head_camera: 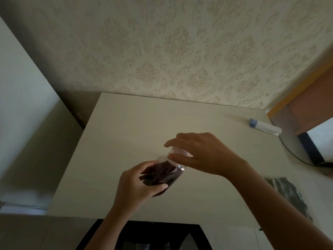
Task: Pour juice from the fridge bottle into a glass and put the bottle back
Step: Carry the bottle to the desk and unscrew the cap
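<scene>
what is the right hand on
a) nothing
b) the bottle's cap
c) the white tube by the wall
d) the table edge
b: the right hand has its fingers around the cap of the dark bottle, which the left hand holds by the body.

Both hands hide much of the blurred bottle (160,175); its cap (177,156) is half covered.

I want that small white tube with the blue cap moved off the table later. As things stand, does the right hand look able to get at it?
Probably yes, but not right away. The tube lies in the open on the table, nothing between. The right hand is busy at the cap of the bottle and must let go first.
</scene>
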`<state>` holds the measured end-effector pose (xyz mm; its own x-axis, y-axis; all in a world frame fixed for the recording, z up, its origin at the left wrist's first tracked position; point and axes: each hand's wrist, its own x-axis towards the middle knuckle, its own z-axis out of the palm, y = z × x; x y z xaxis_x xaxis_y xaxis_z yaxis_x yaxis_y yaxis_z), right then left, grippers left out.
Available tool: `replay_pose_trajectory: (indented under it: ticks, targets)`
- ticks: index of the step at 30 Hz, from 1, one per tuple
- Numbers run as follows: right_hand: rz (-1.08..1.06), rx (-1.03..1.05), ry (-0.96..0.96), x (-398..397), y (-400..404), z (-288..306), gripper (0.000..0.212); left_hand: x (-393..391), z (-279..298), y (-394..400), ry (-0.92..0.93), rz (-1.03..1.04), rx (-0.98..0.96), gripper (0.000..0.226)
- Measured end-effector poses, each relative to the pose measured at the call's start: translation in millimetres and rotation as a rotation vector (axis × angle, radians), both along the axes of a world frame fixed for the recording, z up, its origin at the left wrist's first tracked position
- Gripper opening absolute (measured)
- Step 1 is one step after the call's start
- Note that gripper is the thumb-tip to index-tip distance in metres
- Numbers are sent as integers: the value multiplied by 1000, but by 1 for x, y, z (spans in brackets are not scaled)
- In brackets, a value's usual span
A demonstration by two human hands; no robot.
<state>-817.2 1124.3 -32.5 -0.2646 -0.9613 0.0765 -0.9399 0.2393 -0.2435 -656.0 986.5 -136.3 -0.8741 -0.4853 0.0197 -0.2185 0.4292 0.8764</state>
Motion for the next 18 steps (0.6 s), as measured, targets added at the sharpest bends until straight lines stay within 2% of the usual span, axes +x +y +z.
replay_pose_trajectory:
  ticks: [3, 5, 8, 10, 13, 16, 18]
  targets:
    - [-7, -52, -99, -4, 10, -13, 40, -2, -8, -3, -5, 32, 37, 55]
    - [-81, -182, -196, -8, 18, -27, 37, -3, -13, -4, -3, 35, 31, 57]
    - [-388, -484, -409, -15, 33, -71, 25, -6, -17, -4, -2, 15, -1, 60]
    - [-660, -580, -595, -19, 45, -111, 17, -8, -22, -4, -1, 15, -1, 59]
    - [-950, -570, -747, -19, 64, -178, 25, -10, -30, -4, -14, 12, -11, 58]
    - [-1123, -571, -844, -15, 79, -228, 44, -10, -38, -5, -41, 25, -20, 59]
    - [-1201, -517, -863, -12, 84, -249, 47, -9, -44, -4, -58, 38, -11, 59]
